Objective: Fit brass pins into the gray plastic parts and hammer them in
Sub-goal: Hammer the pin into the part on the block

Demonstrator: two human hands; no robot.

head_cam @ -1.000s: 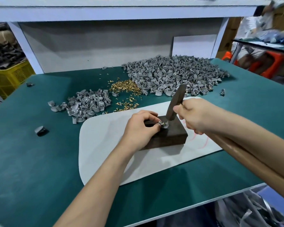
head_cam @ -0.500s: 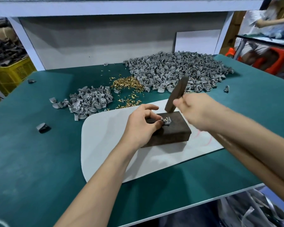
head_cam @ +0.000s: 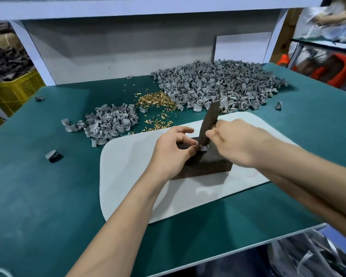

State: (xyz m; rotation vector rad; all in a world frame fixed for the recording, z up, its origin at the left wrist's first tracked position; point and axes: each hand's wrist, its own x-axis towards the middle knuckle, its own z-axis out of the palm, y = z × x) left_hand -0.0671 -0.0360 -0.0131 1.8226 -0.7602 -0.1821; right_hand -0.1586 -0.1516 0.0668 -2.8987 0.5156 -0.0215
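Observation:
My left hand (head_cam: 172,150) pinches a small gray plastic part (head_cam: 202,147) on top of a dark block (head_cam: 208,164) that sits on a white mat (head_cam: 128,176). My right hand (head_cam: 234,142) grips a dark hammer (head_cam: 209,121) whose lower end is down on that part. A heap of brass pins (head_cam: 156,100) lies behind the mat. A big pile of gray parts (head_cam: 218,84) is at the back right, a smaller pile (head_cam: 110,122) at the left.
The green table (head_cam: 38,196) ends in a front edge near me. Two loose dark pieces (head_cam: 53,155) (head_cam: 39,98) lie at the left. A yellow crate (head_cam: 14,90) stands beyond the left edge, and a person sits at another bench (head_cam: 328,43) at the far right.
The hammer was lifted off the part half a second ago and is now back down on it. My left hand kept its pinch on the part.

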